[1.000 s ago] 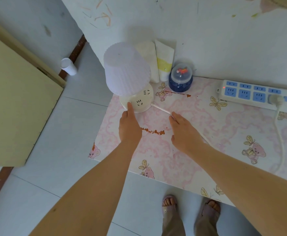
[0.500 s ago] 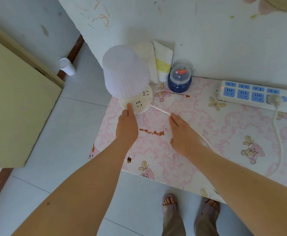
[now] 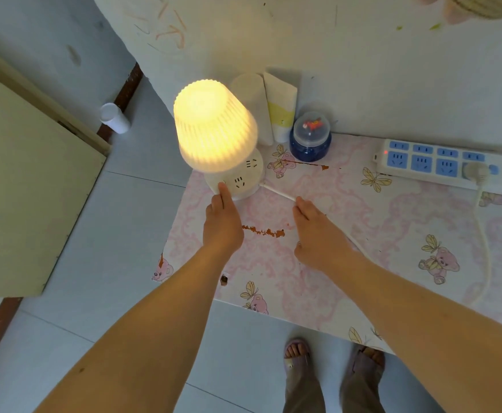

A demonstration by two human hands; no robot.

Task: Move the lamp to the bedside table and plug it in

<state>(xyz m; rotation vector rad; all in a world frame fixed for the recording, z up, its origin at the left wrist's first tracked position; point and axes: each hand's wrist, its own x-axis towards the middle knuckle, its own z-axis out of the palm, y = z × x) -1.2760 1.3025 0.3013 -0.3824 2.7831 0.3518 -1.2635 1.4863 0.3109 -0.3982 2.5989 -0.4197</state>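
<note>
The lamp (image 3: 215,126) stands lit at the back left corner of the bedside table (image 3: 392,234), its ribbed shade glowing yellow over a round white base (image 3: 243,177) with sockets. My left hand (image 3: 223,222) has its index finger pressed on the base's front edge, the other fingers curled. My right hand (image 3: 318,234) lies flat on the lamp's white cord (image 3: 276,192), fingers stretched out. The cord runs under my right arm, loops around the right side, and ends in a plug (image 3: 476,171) seated in the blue and white power strip (image 3: 440,165).
Two tubes (image 3: 279,108) and a blue jar with a clear lid (image 3: 310,138) stand against the wall behind the lamp. A yellowish door (image 3: 20,189) hangs open on the left. A white cylinder (image 3: 114,117) lies on the floor. My sandalled feet (image 3: 333,359) are below the table edge.
The lamp has gone from unlit to lit. My left index finger stays on the base and my right hand stays on the cord.
</note>
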